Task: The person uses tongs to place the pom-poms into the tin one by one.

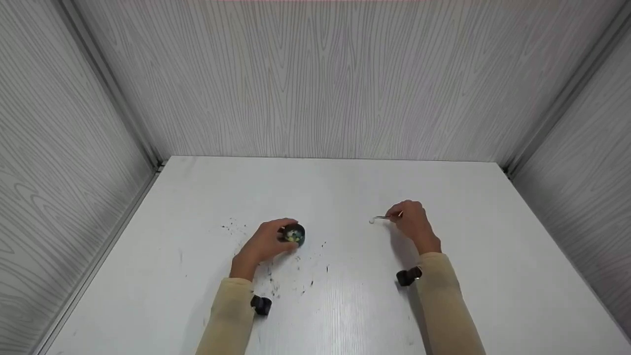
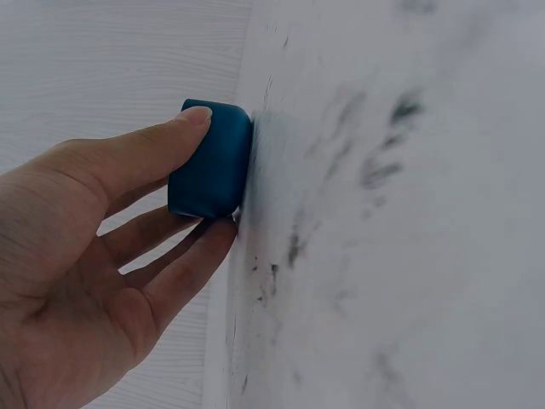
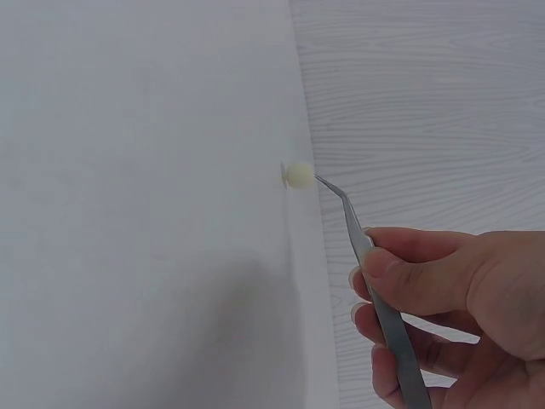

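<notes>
My left hand (image 1: pixel 264 243) grips a small round teal cup (image 2: pixel 211 160) by its sides, thumb on one side and fingers on the other. The cup's base meets the white table. In the head view, small pale, yellow and green pieces (image 1: pixel 294 236) show inside the cup; the left wrist view hides them. Farther right, my right hand (image 1: pixel 413 222) pinches a pair of bent-tip metal tweezers (image 3: pixel 390 324). At their tip is a round, pale cream bead (image 3: pixel 300 175), close to the table surface. Whether the tips clasp the bead or only touch it, I cannot tell.
Dark smudges and scratches (image 1: pixel 274 286) mark the white tabletop (image 1: pixel 345 305) around the left hand. Grey wood-grain panels (image 1: pixel 315 79) enclose the table at the back and on both sides. A small black wrist camera (image 1: pixel 408 276) sits by the right sleeve, another (image 1: pixel 262 305) by the left.
</notes>
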A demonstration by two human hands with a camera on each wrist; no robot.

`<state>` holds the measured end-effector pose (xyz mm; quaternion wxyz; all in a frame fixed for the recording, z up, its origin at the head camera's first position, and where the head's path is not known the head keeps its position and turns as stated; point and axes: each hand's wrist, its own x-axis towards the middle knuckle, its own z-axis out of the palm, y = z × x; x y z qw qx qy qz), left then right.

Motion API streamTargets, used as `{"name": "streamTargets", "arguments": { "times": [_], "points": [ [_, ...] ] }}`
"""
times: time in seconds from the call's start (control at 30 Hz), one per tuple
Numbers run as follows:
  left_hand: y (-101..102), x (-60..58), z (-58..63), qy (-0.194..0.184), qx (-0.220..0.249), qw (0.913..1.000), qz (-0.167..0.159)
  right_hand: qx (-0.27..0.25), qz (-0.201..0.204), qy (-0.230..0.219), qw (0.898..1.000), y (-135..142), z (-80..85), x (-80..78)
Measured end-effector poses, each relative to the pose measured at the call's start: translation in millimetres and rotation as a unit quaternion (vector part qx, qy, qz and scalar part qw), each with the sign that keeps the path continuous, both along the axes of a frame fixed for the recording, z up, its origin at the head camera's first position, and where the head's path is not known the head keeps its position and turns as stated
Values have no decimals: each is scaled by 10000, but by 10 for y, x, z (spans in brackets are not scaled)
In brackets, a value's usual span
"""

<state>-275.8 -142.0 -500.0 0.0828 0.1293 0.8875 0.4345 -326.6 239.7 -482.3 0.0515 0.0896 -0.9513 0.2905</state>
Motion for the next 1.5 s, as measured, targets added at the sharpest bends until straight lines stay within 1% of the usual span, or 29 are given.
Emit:
{"name": "streamTargets", "arguments": {
  "times": [0.23,0.43,0.67,0.9,1.2,1.4,1.5],
  "points": [
    [3,2,-4,-17,8,10000,50,-47,53,-120,9999,-20,20,0],
    [5,-1,-25,-107,97,9999,82,1,21,-132,9999,-18,-26,-8],
    [5,12,-17,-129,-1,9998,135,28,33,-116,9999,0,-53,3],
    [19,15,-5,-57,-28,9999,103,-125,32,42,9999,-2,-19,29],
    [23,13,-13,-76,-78,9999,128,-283,130,113,9995,-106,53,89],
    [5,40,-17,-145,149,9997,134,-280,284,170,9991,-196,73,99],
    [-1,39,-25,-164,174,9996,134,-247,405,219,9986,-243,90,111]
  ]
}}
